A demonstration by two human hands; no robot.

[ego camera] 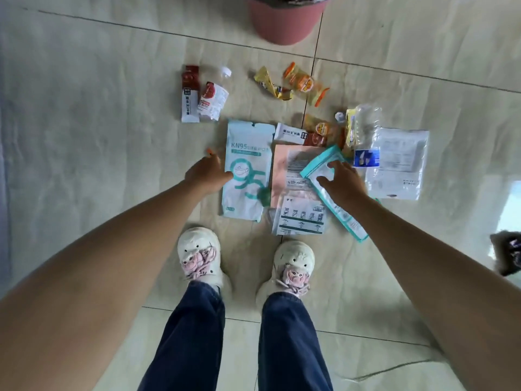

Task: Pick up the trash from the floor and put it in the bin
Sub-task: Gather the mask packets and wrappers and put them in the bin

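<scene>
The flat white-and-teal plastic mask packet (248,170) on the floor bore "KN95" and a large "95"; other print was illegible.

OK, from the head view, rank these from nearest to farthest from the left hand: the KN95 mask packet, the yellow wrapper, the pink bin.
From the left hand:
1. KN95 mask packet, right beside the hand, just to its right.
2. Yellow wrapper, farther up the floor and to the right.
3. Pink bin, at the top edge, beyond all the trash.
</scene>
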